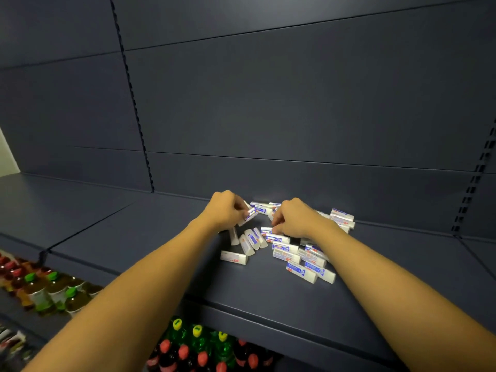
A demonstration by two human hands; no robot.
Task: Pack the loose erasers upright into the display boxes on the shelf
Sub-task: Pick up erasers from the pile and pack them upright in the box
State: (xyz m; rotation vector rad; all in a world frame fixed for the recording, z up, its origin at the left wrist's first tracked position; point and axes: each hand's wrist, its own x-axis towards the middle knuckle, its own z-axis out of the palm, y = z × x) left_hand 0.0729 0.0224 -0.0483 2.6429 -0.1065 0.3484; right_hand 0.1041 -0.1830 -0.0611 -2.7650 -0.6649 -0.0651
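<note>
Dark blue shelving filled the view: a bare back panel (pixel 295 103) with slotted uprights (pixel 134 108) rose behind a wide shelf (pixel 161 237). Loose erasers (pixel 292 251), white with blue-and-red printed sleeves, lay scattered flat on the shelf near its back edge, most of them in a cluster between and beneath the two hands and a few more to the right (pixel 342 217). One eraser (pixel 234 257) lay apart at the near left of the cluster. The left hand (pixel 224 209) had its fingers curled round a small bundle of erasers (pixel 251 214), held just above the shelf. The right hand (pixel 294 218) rested on the pile, its fingers (pixel 276 227) curled down and pinching an eraser (pixel 267 230) at the pile's upper edge. Both forearms reached in from the lower corners. Bottles with green caps (pixel 53 288) and bottles with yellow and red caps (pixel 198 345) stood on lower shelves.
</note>
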